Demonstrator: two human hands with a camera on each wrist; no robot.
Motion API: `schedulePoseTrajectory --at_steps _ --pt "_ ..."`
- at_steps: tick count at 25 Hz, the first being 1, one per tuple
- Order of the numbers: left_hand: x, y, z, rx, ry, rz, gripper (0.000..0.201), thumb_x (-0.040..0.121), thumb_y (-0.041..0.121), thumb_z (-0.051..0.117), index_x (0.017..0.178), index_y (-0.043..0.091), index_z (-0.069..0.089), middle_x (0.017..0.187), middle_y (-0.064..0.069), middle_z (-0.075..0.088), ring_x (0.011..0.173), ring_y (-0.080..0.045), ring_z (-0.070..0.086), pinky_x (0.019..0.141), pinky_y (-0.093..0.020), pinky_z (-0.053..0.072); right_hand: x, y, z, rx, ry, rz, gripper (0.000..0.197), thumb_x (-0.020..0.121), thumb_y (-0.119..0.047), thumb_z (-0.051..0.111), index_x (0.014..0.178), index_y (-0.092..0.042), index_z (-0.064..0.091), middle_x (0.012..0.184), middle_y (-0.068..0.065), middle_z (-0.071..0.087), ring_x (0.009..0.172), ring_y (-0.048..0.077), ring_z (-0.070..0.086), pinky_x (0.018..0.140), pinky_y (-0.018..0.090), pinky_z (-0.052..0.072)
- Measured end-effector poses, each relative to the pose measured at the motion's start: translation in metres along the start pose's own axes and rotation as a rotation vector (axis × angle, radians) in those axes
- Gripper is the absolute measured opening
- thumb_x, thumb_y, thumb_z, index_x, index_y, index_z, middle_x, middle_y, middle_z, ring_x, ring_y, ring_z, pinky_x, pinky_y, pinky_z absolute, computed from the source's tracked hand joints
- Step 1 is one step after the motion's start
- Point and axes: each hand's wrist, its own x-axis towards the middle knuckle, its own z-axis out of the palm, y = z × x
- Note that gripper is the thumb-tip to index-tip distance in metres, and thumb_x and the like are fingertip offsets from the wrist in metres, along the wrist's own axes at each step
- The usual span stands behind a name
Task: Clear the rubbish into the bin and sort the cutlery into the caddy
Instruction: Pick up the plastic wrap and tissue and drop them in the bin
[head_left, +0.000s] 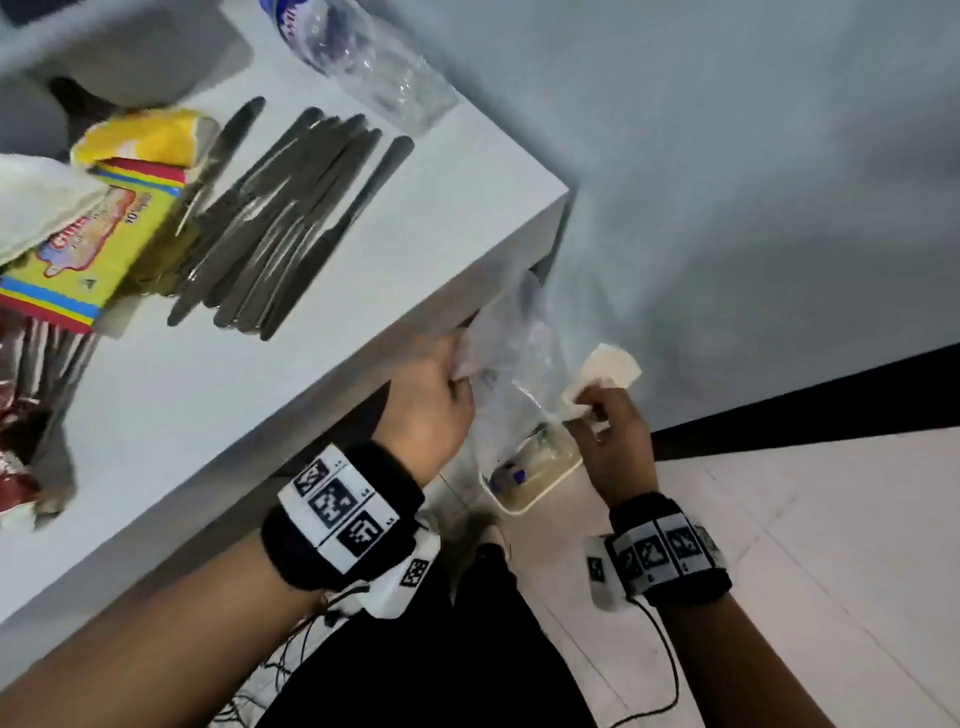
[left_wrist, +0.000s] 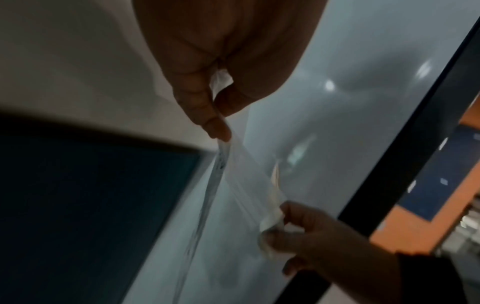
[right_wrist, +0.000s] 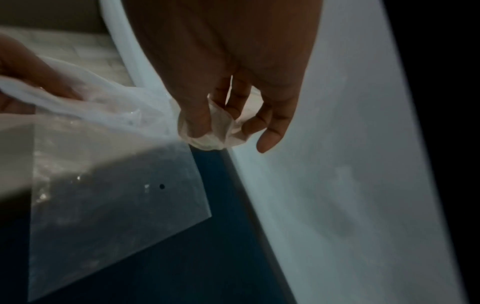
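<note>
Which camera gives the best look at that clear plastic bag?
The right wrist view: the plastic bag fills it, flat and see-through. The head view shows it blurred, held by the left hand. The left wrist view sees it nearly edge-on.

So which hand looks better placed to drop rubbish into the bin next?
Probably the right hand: it pinches a crumpled tissue above the bin, while the left hand holds the clear plastic bag.

yellow packet (head_left: 98, 234): "10", other print blurred | wristbands (head_left: 340, 506): square code markers
</note>
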Motion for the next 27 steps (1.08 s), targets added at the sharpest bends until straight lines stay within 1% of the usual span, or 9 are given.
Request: schedulePoseTrajectory --at_steps 3,5,7,11,14,16,21,24,27 --pt "0.012 -0.045 0.066 0.06 -0.238 -0.127 0.037 0.091 0.014 0.048 0.127 0.012 0.054 0.112 -0.016 0.069 0.106 -0.029 0.064 0.082 -0.02 0.043 -0.016 0.065 0.033 -0.132 -0.125 0.185 0.024 0.072 0.002 0.068 0.096 0.001 0.065 0.101 0.023 0.065 0.092 0.041 0.06 0.084 0.049 0.05" --pt "0.025 -0.081 0.106 0.145 -0.319 -0.126 0.038 0.091 0.012 0.046 0.128 0.012 0.054 0.116 -0.019 0.066 0.111 -0.032 0.062 0.093 -0.029 0.045 -0.019 0.104 0.061 -0.227 -0.248 0.286 0.029 0.075 -0.004 0.066 0.103 0.001 0.062 0.11 0.025 0.062 0.1 0.042 0.056 0.087 0.047 0.047" --pt "0.04 -0.117 0.15 0.253 -0.402 -0.107 0.041 0.092 0.01 0.043 0.132 0.012 0.051 0.124 -0.017 0.063 0.116 -0.029 0.058 0.097 -0.024 0.037 -0.016 0.149 0.093 -0.321 -0.371 0.365 0.034 0.08 -0.012 0.061 0.112 -0.002 0.057 0.121 0.022 0.057 0.108 0.039 0.052 0.089 0.042 0.043" --pt "0.075 -0.198 0.238 0.275 -0.557 -0.188 0.039 0.092 0.004 0.041 0.129 0.011 0.051 0.119 -0.019 0.063 0.103 -0.026 0.058 0.074 -0.018 0.035 0.001 0.237 0.158 -0.405 -0.499 0.507 0.035 0.087 -0.016 0.051 0.121 -0.011 0.052 0.132 0.013 0.049 0.118 0.034 0.047 0.092 0.038 0.043" --pt "0.093 -0.24 0.284 0.295 -0.608 -0.202 0.033 0.092 0.014 0.042 0.123 0.014 0.054 0.115 -0.017 0.063 0.109 -0.031 0.058 0.088 -0.028 0.048 0.009 0.287 0.193 -0.421 -0.524 0.557 0.034 0.089 -0.014 0.045 0.122 -0.013 0.052 0.132 0.013 0.048 0.117 0.033 0.05 0.094 0.04 0.046" --pt "0.103 -0.267 0.316 0.351 -0.643 -0.213 0.039 0.092 0.016 0.043 0.13 0.008 0.049 0.124 -0.02 0.06 0.116 -0.035 0.055 0.1 -0.037 0.044 0.015 0.319 0.214 -0.426 -0.524 0.569 0.032 0.09 -0.011 0.041 0.121 -0.012 0.053 0.13 0.014 0.048 0.115 0.034 0.053 0.095 0.042 0.047" --pt "0.121 -0.311 0.37 0.423 -0.758 -0.26 0.04 0.095 0.02 0.041 0.133 0.012 0.047 0.127 -0.018 0.06 0.114 -0.034 0.058 0.091 -0.03 0.048 0.036 0.372 0.23 -0.452 -0.53 0.637 0.031 0.092 -0.017 0.043 0.12 -0.015 0.054 0.129 0.014 0.054 0.116 0.035 0.055 0.095 0.039 0.045" --pt "0.124 -0.32 0.385 0.391 -0.934 -0.286 0.061 0.091 0.02 0.053 0.146 0.021 0.026 0.136 -0.009 0.053 0.121 -0.031 0.054 0.097 -0.034 0.046 0.042 0.381 0.226 -0.434 -0.545 0.648 0.044 0.088 -0.01 0.05 0.131 -0.018 0.047 0.137 0.011 0.048 0.125 0.032 0.047 0.103 0.042 0.043" --pt "0.123 -0.306 0.374 0.323 -0.804 -0.347 0.061 0.087 0.018 0.059 0.143 0.018 0.034 0.136 -0.006 0.053 0.12 -0.027 0.055 0.085 -0.019 0.048 0.04 0.37 0.211 -0.354 -0.449 0.681 0.042 0.087 -0.01 0.049 0.128 -0.019 0.05 0.136 0.009 0.051 0.123 0.03 0.05 0.102 0.04 0.043"
